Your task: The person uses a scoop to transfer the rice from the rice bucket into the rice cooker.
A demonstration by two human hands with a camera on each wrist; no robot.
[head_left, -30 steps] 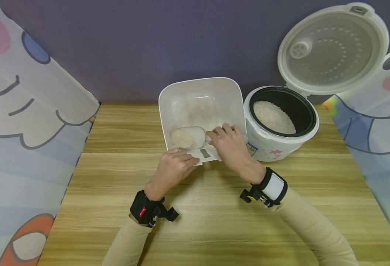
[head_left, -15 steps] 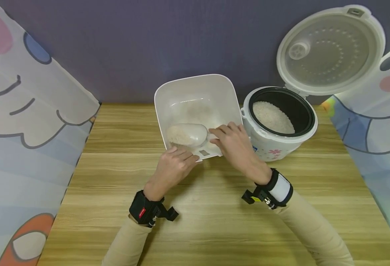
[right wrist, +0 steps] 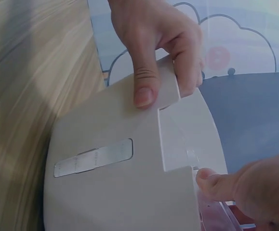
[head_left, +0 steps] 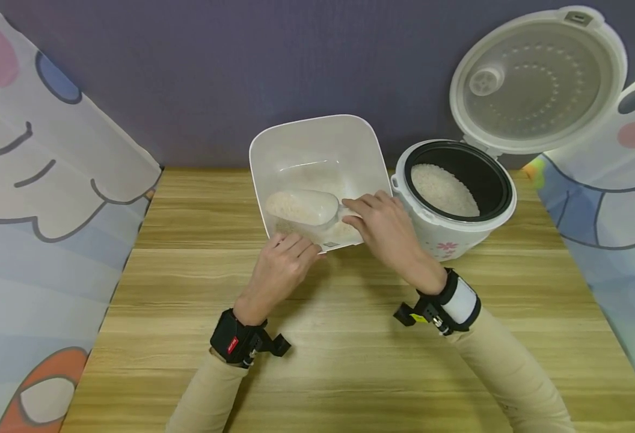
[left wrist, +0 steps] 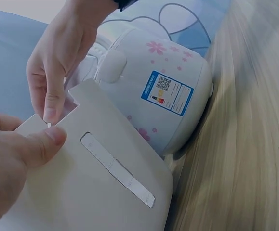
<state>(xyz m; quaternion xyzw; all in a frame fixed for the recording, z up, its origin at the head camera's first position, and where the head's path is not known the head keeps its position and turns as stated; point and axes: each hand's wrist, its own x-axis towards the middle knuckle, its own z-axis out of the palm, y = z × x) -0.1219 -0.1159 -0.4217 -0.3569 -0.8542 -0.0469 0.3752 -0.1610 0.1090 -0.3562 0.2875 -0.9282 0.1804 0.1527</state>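
Observation:
A white rice bin [head_left: 317, 141] stands tilted towards me at the back of the table. My left hand [head_left: 282, 270] grips its front rim; in the right wrist view the thumb [right wrist: 145, 91] presses the outer wall while the fingers go over the inside. With thumb and fingers my right hand [head_left: 390, 234] holds the handle of a clear scoop [head_left: 320, 207] inside the bin. Rice [head_left: 287, 205] fills the scoop's left part, and a little more lies beneath it. The notched rim hides most of the scoop in both wrist views.
Right of the bin stands a white rice cooker [head_left: 428, 231], its lid [head_left: 539, 84] raised and rice [head_left: 444, 189] in its dark pot. A dark wall [head_left: 214, 78] rises behind the wooden table [head_left: 339, 361]. Printed cloths [head_left: 36, 240] hang at the sides.
The bin has tipped further towards me and shifted slightly left. The scoop, in the right hand, has risen a little within it and levelled. The left hand keeps its grip on the rim.

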